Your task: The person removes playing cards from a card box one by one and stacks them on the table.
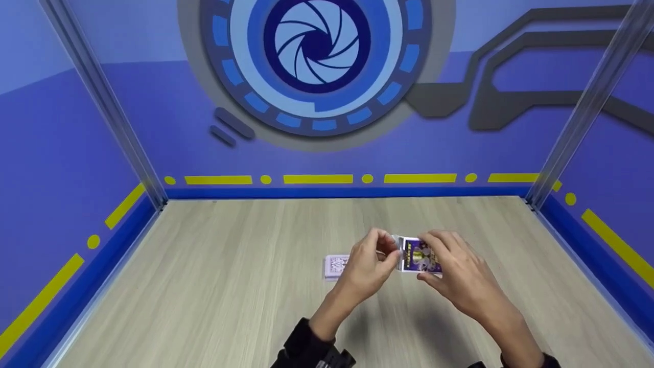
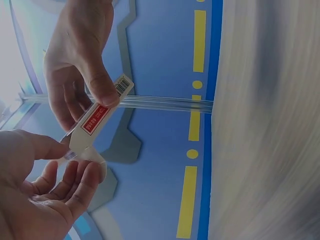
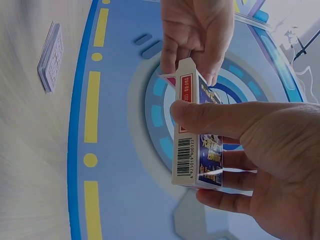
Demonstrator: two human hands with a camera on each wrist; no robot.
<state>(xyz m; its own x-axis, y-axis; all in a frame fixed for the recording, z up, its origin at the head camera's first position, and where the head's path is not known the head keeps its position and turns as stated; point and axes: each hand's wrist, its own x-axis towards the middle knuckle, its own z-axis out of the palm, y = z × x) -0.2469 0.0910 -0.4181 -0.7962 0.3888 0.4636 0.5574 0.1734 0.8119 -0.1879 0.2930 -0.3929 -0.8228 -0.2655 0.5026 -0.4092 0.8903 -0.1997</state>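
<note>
While both hands work above it, the wooden table (image 1: 214, 286) sits inside a booth with blue walls (image 1: 61, 168), yellow dash striping and a big shutter-style emblem (image 1: 317, 46) at 12 o'clock. Clear corner posts (image 1: 102, 97) stand at 10 and 2 o'clock.

Head view only: a stack of cards (image 1: 335, 267) lies flat on the table, just at 9 o'clock of the left hand (image 1: 369, 263). The right wrist view adds the barcode on the side of the card box (image 3: 192, 135); the left wrist view shows the red label and the flap end.

Card box is held up off the table, between the two hands. Right hand (image 3: 250, 150) grips it, thumb across the barcode side, fingers curled round the back. Left hand pinches the flap at the box's top end, at its 12 o'clock in the right wrist view, fingertips (image 3: 172, 62) closed on it.
</note>
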